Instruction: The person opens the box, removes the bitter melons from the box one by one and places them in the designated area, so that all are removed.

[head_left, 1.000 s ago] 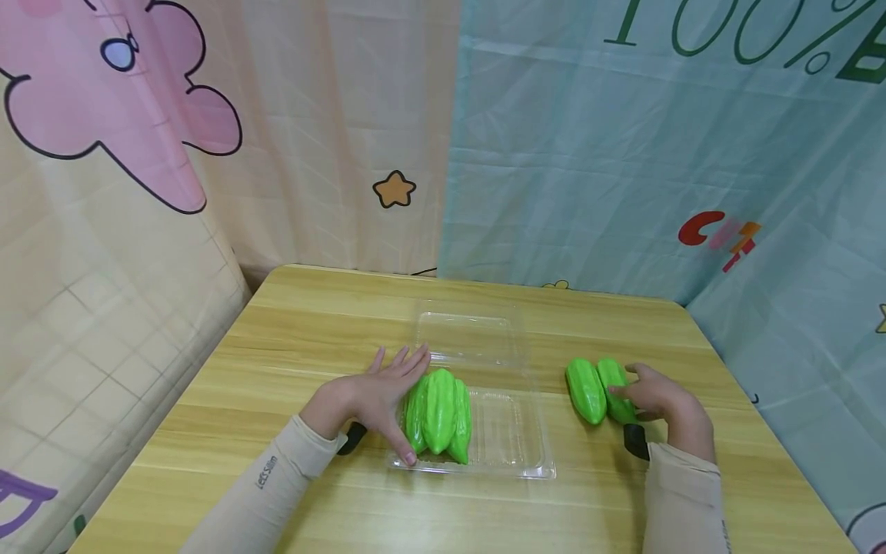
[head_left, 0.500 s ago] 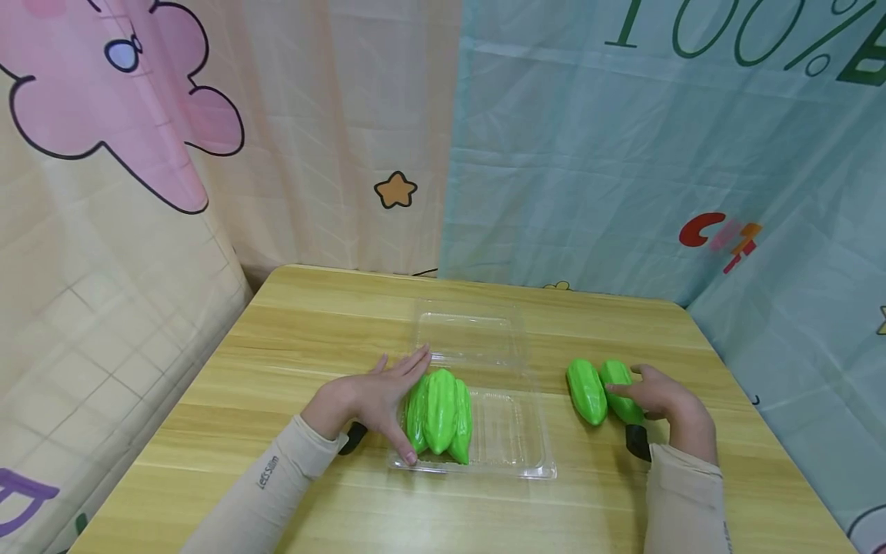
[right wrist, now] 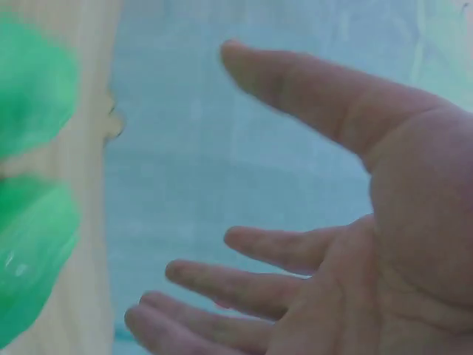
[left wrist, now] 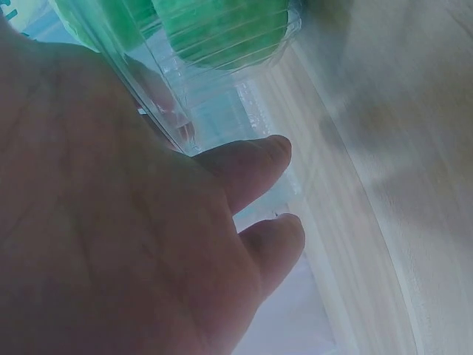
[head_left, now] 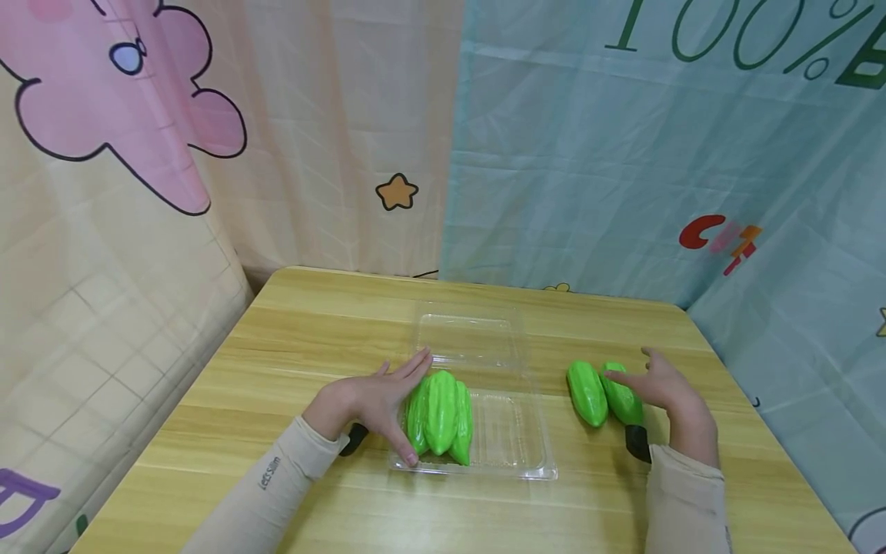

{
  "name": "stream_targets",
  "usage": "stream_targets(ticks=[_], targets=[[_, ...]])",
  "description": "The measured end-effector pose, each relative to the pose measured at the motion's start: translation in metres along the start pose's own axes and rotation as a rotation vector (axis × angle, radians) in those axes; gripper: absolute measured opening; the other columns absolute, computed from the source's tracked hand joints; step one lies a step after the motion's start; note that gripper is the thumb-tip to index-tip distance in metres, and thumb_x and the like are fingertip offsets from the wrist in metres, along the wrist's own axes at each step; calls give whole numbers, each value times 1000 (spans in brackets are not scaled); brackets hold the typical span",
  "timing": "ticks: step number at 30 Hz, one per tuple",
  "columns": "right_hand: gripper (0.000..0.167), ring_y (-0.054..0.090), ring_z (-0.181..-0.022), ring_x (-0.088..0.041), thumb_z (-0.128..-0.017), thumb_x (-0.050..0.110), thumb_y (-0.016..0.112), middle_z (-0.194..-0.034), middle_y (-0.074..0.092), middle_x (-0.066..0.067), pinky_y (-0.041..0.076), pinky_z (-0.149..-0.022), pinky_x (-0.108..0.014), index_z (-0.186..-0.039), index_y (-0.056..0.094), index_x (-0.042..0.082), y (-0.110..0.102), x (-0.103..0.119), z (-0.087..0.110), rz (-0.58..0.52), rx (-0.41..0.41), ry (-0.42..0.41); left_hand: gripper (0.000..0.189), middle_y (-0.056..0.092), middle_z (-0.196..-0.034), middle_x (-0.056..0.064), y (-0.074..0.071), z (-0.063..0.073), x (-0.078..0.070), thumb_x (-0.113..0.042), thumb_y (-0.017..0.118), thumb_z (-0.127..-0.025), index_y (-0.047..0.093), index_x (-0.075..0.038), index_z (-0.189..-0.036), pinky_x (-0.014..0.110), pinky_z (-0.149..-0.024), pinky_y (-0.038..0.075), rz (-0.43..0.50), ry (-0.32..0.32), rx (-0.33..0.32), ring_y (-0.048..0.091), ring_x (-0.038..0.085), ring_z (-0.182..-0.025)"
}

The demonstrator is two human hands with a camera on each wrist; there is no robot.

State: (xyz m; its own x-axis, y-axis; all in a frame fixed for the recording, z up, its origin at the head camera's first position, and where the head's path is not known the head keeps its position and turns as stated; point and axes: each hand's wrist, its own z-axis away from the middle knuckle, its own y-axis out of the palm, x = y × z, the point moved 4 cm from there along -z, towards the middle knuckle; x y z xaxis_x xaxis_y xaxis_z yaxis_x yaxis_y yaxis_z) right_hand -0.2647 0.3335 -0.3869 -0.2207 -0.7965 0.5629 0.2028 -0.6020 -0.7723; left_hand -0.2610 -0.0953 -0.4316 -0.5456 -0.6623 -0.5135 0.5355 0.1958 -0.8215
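Note:
A ribbed green star fruit (head_left: 439, 415) lies in the left half of an open clear plastic clamshell box (head_left: 515, 450). My left hand (head_left: 391, 400) lies flat against the box's left side, fingers straight beside the fruit. The left wrist view shows that palm (left wrist: 111, 222) at the box wall (left wrist: 199, 96) with the fruit (left wrist: 222, 29) behind it. Two smooth green fruit pieces (head_left: 587, 394) (head_left: 623, 400) lie side by side on the table to the right. My right hand (head_left: 654, 381) hovers over the right piece with fingers spread, holding nothing; the right wrist view shows its open palm (right wrist: 355, 244) near both pieces (right wrist: 33, 89) (right wrist: 33, 251).
The box's clear lid (head_left: 471, 338) lies open toward the back of the wooden table (head_left: 311, 331). Printed cloth curtains hang close behind and on both sides. The table's right edge runs near my right hand.
My right hand has let go of the right green piece, its fingers lifting and spreading. The left hand and the box have stayed in place.

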Motion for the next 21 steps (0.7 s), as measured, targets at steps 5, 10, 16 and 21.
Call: stream_targets(ticks=[5,10,16,21], targets=[[121,19,-141,-58,-89,57,70,-158,10,-39,29,-107,-70,-158,-10,-2,0,36,15,-131,-57,-123,156,-25,-164,2,1,-1,2,-65,89,-58,-18,-12,-159,57,-119,-4,1,1,1,-3,25,-152],[112,24,-144,-50,-90,49,74,-161,19,-30,32,-108,-66,-162,-3,7,11,75,33,-236,-17,-264,156,-24,-165,2,1,-2,2,-65,89,-58,-16,-12,-160,58,-118,-4,4,-8,2,-5,29,-151],[100,33,-142,-46,-91,40,76,-159,30,-23,37,-107,-62,-161,11,9,36,108,49,-241,98,-419,155,-22,-165,7,1,-1,2,-65,89,-59,-14,-9,-160,59,-118,-5,1,2,4,-4,30,-151],[109,32,-142,-46,-83,34,85,-161,25,-20,37,-109,-59,-161,12,10,64,126,55,-249,217,-474,154,-20,-166,9,1,-2,2,-65,89,-59,-13,-8,-160,60,-118,-3,-9,10,-3,-1,28,-152]])
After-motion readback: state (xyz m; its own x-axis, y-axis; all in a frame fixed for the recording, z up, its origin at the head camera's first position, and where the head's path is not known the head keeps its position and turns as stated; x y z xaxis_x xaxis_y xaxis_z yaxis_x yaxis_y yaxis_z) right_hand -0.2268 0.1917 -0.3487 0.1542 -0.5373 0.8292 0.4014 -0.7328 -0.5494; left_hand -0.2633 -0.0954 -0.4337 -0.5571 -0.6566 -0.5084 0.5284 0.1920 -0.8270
